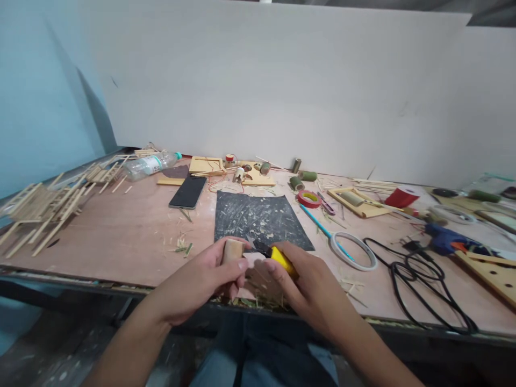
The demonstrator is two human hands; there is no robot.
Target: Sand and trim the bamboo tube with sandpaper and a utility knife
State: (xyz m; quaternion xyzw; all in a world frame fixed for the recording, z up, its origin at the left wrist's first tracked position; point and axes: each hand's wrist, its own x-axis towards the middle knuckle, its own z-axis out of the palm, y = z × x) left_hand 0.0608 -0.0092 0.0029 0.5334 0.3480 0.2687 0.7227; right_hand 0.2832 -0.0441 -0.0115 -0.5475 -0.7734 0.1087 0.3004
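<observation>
My left hand (205,277) is closed round a short pale bamboo piece (233,250), held upright just above the table's near edge. My right hand (306,282) grips a yellow-handled utility knife (280,258), and its dark blade tip points left and touches the bamboo piece. Both hands hover over the front edge of the dark cutting mat (260,220), where shavings lie.
A black phone (188,192), a plastic bottle (149,164), red tape (309,199), a white tape ring (353,251), a blue glue gun (445,239) with a coiled black cable (419,274), stacked stick frames (48,204) and bamboo sections (302,180) lie on the plywood table (121,236).
</observation>
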